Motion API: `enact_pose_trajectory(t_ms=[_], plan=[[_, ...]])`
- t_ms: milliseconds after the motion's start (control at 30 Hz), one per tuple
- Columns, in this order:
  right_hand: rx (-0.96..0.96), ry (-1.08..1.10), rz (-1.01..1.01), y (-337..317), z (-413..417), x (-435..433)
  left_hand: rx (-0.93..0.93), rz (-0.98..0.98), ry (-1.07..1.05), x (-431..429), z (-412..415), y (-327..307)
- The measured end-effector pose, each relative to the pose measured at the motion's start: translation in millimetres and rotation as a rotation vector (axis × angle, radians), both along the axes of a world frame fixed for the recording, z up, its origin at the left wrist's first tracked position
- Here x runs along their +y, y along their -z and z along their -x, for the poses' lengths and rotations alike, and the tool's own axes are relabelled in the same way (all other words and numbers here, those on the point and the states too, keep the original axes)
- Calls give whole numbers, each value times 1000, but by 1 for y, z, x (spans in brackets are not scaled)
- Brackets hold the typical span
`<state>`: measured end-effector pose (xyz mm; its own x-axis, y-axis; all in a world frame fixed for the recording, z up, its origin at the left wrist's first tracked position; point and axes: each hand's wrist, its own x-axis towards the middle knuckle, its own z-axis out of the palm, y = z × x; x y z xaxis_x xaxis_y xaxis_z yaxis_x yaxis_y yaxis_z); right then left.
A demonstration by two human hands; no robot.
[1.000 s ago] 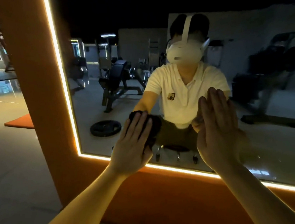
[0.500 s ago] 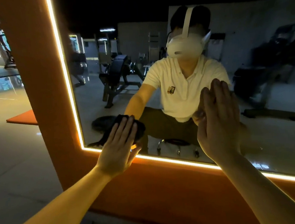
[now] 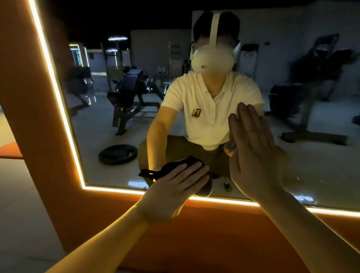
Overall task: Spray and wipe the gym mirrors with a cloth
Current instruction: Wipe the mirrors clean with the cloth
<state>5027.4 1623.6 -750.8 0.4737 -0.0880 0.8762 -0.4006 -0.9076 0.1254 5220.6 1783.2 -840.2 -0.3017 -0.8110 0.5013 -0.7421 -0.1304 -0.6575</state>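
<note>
Left hand (image 3: 174,188): flat, fingers straight, pressing the one cloth (image 3: 177,165) onto the mirror (image 3: 328,167), low near its bottom-left corner.
Right hand (image 3: 253,152): spread flat and holding nothing, fingers together and pointing up, laid against the mirror just right of the cloth. Full palm contact is hard to judge in this dim light.
Cloth: one, dark and bunched, a tail poking out left of the fingers, just above the mirror's bottom edge.
Light strip (image 3: 60,102): one glowing line along the mirror's left and bottom edges.
Frame (image 3: 21,105): orange, around the mirror.
In the mirror: one person in a white shirt, and one weight plate (image 3: 118,154) on the floor.
</note>
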Motion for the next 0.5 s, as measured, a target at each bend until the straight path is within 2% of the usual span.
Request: enact_pose_trajectory(t_ms=[333,500], plan=[[17,16,-17,2,2,5,55,90,-24,-34,41,21],[34,3,-1,8,4,1,77,73,-38,-13,24,16]])
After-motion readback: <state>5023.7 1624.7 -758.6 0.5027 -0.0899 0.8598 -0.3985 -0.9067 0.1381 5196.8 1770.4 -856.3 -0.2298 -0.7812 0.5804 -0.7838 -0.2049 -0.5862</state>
